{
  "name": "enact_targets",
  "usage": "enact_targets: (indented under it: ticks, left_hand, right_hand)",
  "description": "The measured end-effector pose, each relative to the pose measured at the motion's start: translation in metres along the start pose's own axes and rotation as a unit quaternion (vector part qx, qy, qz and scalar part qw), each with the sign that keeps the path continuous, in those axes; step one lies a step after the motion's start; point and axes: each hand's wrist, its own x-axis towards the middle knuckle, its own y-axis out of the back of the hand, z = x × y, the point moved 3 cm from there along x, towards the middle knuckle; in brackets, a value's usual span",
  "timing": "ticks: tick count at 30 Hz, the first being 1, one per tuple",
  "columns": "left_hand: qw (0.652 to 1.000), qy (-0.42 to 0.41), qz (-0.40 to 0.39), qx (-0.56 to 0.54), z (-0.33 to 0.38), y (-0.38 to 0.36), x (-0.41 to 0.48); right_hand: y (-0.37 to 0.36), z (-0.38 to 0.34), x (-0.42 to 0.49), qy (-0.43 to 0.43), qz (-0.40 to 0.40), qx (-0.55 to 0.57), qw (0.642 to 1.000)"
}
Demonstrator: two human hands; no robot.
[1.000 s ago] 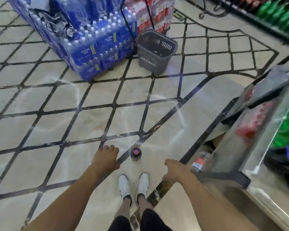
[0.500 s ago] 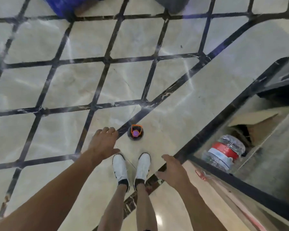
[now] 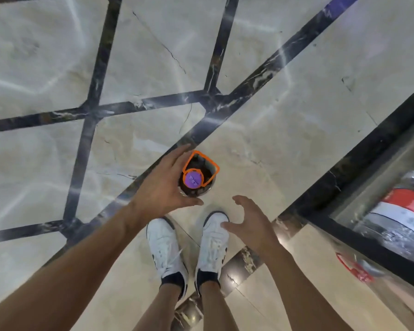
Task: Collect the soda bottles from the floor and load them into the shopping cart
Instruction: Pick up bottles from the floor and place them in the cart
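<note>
Curling around a bottle (image 3: 197,174), the left hand (image 3: 161,187) has its fingers spread along the far-left side and its thumb hooked under the near edge; whether skin actually touches plastic cannot be told from above. The right hand (image 3: 250,222) hangs open, fingers loosely splayed, palm turned toward the bottle, holding nothing, well short of it and above the right shoe (image 3: 212,244).

Bottle stands upright on the floor (image 3: 285,115), seen from straight overhead: purple cap (image 3: 193,179), dark contents, an orange carry handle (image 3: 201,167) looped off the neck. It sits just ahead of the person's toes.

Left shoe (image 3: 165,247) white, dark sock; both feet side by side, pointing at the bottle.

Floor is pale polished marble crossed by dark inlaid strips, one diagonal strip running under the left hand.

Far right: a dark-framed low structure, blurred, with a second bottle (image 3: 402,216) behind it, lying down, red-and-white label showing. Whether that is the cart cannot be told.
</note>
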Motion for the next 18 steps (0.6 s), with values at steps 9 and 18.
enact_targets:
  ticks: [9,18]
  left_hand:
    - [0.963,0.086,0.155,-0.205,-0.033,0.032,0.045]
    - [0.917,0.165,0.267,-0.248,-0.067,0.059,0.09]
  right_hand:
    - [-0.006,-0.02,0.064,0.048,0.039,0.145,0.987]
    - [-0.032,-0.096,0.156,0.14,0.067,0.21,0.965]
